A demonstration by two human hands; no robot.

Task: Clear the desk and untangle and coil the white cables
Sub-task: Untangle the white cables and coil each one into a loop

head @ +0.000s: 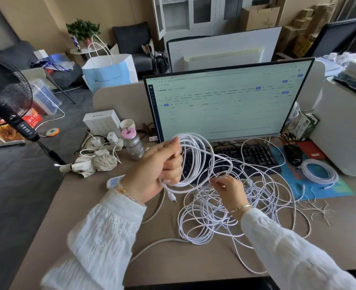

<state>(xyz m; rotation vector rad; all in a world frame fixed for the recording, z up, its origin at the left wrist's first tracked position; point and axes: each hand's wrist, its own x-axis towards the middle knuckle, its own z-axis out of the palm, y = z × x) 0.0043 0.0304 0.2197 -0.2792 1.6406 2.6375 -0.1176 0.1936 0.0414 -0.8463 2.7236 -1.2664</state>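
My left hand (158, 166) grips a coil of white cable (196, 158) raised over the desk in front of the monitor, several loops hanging from its fingers. My right hand (228, 188) pinches a strand of the same cable just above a loose tangle of white cables (225, 214) spread on the beige desk (101, 208). A finished white coil (319, 171) lies on the blue mouse mat at the right. A cable end with a connector (171, 196) dangles below my left hand.
A monitor (227, 101) and black keyboard (254, 154) stand behind the tangle. A bottle with a pink cap (132, 143), chargers and crumpled paper (97, 162) sit at the back left. A black mouse (293, 154), a white printer (344, 130), a floor fan (5, 93).
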